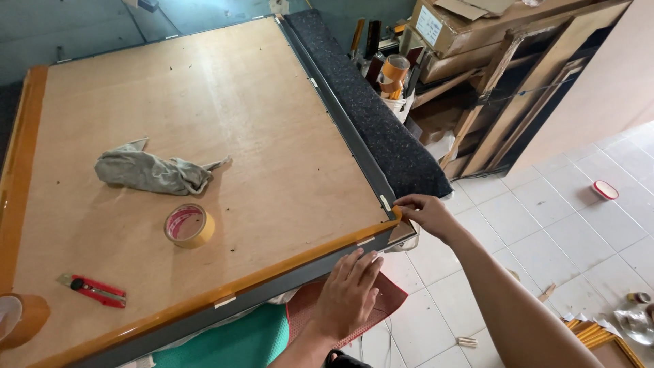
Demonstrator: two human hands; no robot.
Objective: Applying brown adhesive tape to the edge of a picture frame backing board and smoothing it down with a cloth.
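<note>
Pressing flat now, the left hand (pixel 349 289) lies with fingers spread against the near edge of the big picture frame (pixel 300 269), palm down, holding nothing. Just beyond its fingertips runs the orange tape strip (pixel 204 298) along that edge. Over at the corner, the right hand (pixel 424 212) is pinched narrow, thumb and fingers closed on the very end of the tape where the two sides of the frame meet. The plywood backing board (pixel 204 109) stretches away from both hands. Well off to the left hand's far side sit a roll of tape (pixel 189 225), a crumpled grey rag (pixel 153 172) beyond that, and a red utility knife (pixel 95 289) further left near the same edge. Under the left wrist, a red mat (pixel 381 303) and green cloth (pixel 245 341) peek out. White floor tiles (pixel 545 225) lie past the right arm.
</note>
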